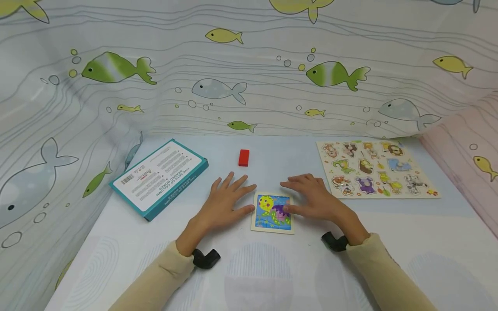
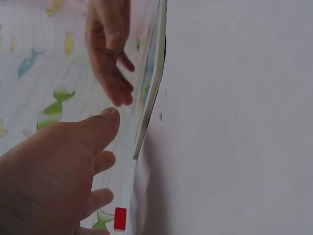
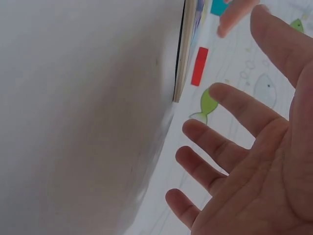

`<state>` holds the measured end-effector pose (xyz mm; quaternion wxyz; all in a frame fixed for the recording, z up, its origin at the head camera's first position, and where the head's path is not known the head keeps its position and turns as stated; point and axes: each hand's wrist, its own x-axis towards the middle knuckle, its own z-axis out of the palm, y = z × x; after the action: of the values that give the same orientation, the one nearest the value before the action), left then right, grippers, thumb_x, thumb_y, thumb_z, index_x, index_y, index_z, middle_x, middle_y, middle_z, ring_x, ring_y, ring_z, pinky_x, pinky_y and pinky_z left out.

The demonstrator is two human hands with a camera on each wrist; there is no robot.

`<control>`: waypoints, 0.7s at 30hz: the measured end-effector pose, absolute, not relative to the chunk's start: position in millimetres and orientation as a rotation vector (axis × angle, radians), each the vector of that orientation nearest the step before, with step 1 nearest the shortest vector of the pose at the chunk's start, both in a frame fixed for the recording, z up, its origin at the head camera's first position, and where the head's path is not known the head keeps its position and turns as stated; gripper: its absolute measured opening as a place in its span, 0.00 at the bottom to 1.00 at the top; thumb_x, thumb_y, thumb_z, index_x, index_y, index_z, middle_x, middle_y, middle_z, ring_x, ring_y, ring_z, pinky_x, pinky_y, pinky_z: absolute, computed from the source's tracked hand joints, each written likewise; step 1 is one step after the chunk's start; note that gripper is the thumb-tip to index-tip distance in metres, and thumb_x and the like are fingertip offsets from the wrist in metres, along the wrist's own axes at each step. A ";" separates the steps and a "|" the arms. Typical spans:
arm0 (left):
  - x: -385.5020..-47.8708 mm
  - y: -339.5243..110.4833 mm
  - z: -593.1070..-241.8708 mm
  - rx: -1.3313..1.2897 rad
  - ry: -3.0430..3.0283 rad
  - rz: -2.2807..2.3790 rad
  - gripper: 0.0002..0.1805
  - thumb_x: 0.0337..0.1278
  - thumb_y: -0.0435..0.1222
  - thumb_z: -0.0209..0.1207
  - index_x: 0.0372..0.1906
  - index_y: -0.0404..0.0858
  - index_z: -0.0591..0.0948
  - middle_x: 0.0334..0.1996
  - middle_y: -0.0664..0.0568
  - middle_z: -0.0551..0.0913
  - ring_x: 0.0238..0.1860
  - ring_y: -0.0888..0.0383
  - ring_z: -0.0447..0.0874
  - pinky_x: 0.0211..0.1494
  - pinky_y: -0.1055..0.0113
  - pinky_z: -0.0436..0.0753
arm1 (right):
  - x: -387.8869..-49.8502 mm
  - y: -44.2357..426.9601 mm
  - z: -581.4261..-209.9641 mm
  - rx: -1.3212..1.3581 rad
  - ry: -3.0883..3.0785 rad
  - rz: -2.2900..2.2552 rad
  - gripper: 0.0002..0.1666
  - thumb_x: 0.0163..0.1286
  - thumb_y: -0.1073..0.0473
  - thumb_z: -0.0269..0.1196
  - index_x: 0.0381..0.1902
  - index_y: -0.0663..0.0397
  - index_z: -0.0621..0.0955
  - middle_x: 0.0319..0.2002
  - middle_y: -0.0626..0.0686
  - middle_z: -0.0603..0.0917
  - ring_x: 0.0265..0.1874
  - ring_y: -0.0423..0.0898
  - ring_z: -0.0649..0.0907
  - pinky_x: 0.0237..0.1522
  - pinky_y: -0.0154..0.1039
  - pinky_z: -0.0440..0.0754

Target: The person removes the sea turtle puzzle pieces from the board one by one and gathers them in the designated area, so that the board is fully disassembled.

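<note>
The puzzle (image 1: 273, 213) lies flat on the table (image 1: 268, 276), right between the person's two hands, its turtle picture facing up. The left hand (image 1: 225, 203) is spread wide just beside the left edge, fingers fanned and holding nothing. The right hand (image 1: 313, 198) is open as well, its fingers loosely extended and its thumb over the right side of the picture; from where I stand I can't fairly say whether that thumb touches the surface or floats just above it.

I'd take the puzzle for thin wood or stiff card, so light, rigid and in no need of a strong grip. The printed face looks smooth and perhaps a little slippery under dry fingertips. Faint seams cross the picture, so I'd expect separate pieces in a shallow frame, liable to spill if the whole thing tips. The pale border seems the best place to hold: a thumb and fingers on the left and right edges, kept level. Pressing on the middle would give little to grip.

Farther back sits a red block (image 1: 244, 158), well clear of the puzzle.
</note>
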<state>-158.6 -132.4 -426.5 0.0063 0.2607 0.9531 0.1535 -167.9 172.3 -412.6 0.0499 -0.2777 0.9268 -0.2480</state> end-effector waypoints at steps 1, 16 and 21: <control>-158.4 -131.7 -426.7 0.820 2.978 0.482 0.34 0.67 0.62 0.54 0.75 0.58 0.69 0.80 0.51 0.62 0.82 0.37 0.47 0.77 0.31 0.50 | -167.4 171.3 -412.4 -0.849 2.820 -0.753 0.39 0.63 0.38 0.70 0.70 0.42 0.77 0.70 0.57 0.75 0.71 0.58 0.68 0.65 0.63 0.62; -154.1 -127.0 -428.9 0.823 2.932 0.469 0.39 0.60 0.67 0.56 0.75 0.60 0.69 0.80 0.52 0.60 0.83 0.39 0.45 0.80 0.34 0.49 | -161.4 160.4 -411.3 -0.884 2.796 -0.640 0.46 0.48 0.33 0.78 0.65 0.38 0.80 0.57 0.51 0.78 0.59 0.52 0.71 0.60 0.57 0.64; -151.9 -125.8 -428.0 0.837 2.908 0.431 0.47 0.54 0.72 0.57 0.77 0.59 0.65 0.82 0.53 0.57 0.84 0.40 0.42 0.80 0.34 0.44 | -159.5 158.2 -412.9 -0.882 2.791 -0.575 0.58 0.39 0.28 0.80 0.69 0.39 0.77 0.57 0.50 0.76 0.57 0.50 0.70 0.58 0.55 0.64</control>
<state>-151.9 -125.8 -428.0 0.0426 0.2737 0.9505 0.1410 -159.5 158.2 -412.9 0.0791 -0.2947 0.9328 -0.1920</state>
